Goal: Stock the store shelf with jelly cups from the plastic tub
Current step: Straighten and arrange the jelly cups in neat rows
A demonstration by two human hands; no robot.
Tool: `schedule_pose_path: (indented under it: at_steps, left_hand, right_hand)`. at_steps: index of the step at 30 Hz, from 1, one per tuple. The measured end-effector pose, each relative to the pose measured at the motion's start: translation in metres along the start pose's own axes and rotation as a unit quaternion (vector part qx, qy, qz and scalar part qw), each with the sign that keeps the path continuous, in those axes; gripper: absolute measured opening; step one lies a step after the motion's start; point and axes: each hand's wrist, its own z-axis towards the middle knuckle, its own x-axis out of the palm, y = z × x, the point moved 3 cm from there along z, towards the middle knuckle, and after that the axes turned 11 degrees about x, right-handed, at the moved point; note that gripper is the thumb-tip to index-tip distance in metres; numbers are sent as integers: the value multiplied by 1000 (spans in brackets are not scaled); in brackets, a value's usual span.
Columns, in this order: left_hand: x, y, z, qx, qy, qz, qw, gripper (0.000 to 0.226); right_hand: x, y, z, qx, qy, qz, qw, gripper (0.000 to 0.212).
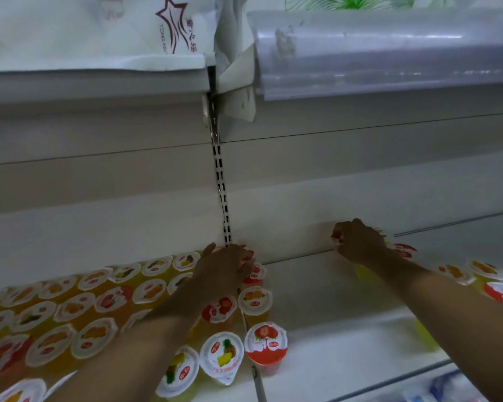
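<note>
Reaching deep onto the shelf, my left hand rests flat-fingered on packed jelly cups — my right hand pinches a jelly cup at the back.

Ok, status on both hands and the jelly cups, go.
Left hand resting on red-lidded jelly cups at shelf back. Right hand grip on a yellow jelly cup, placing it. White metal shelf bare between hands; nothing blocking.
</note>
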Motion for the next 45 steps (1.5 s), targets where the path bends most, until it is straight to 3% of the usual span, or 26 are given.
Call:
schedule_pose_path:
  at_steps: [7, 22, 25, 28, 32, 36, 40, 42, 45]
  left_hand:
    - [-1, 1, 2, 11, -1, -3, 1000, 44]
    - [3, 7, 8, -17, 17, -9, 1000, 48]
    - [7, 11, 7, -24, 5, -27, 999, 46]
    - [6, 9, -5, -23, -53, -66, 996, 46]
    - [-5, -11, -33, 14, -82, -82, 993, 47]
    - [-7, -21, -40, 6, -69, -89, 994, 33]
    - [-7, -29, -43, -12, -63, -99, 993, 29]
    - [-10, -32, -44, -3, -77, -98, 992, 29]
    - [-14, -33, -45, -5, -79, -100, 992, 30]
  right_hand:
    - [16, 63, -28, -120, 29, 194, 973, 18]
    - [52, 110, -29, -197, 0, 234, 952, 22]
    - [44, 107, -40, -200, 21, 215, 956, 37]
    - [27, 87, -52, -199, -11, 152, 968, 53]
    - [-9, 32, -47, -127, -71, -28, 989, 58]
    - [-21, -17, -41, -46, 27, -170, 984, 62]
    - [-17, -25, -41, -52, 34, -172, 983, 39]
    - [-16, -18, -43, -61, 23, -160, 985, 38]
    - [-12, 4, -55, -74, 43, -47, 995, 42]
